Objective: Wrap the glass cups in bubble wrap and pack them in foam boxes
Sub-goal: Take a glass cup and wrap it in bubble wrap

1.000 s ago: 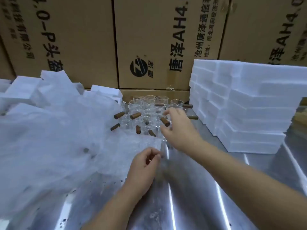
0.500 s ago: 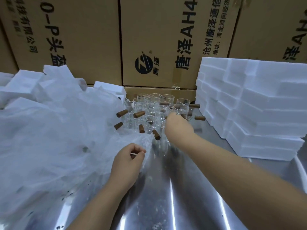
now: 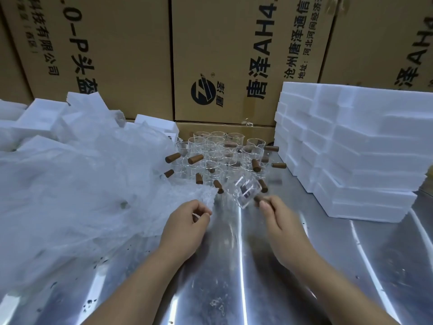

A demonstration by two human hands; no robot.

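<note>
the right hand [image 3: 278, 221] pinched the brown wooden stub handle [image 3: 259, 198] of a small clear glass cup [image 3: 248, 192], which lay tilted on its side low over the shiny steel table [image 3: 257, 277], just in front of the cluster of matching cups [image 3: 218, 151]. the left hand [image 3: 187, 226] pinched the near edge of the crumpled translucent bubble wrap [image 3: 93, 184]. the cup looked light, slick and brittle, so the handle seemed the surest hold. the wrap looked limp. stacked white foam boxes [image 3: 363, 160] stood to the right.
</note>
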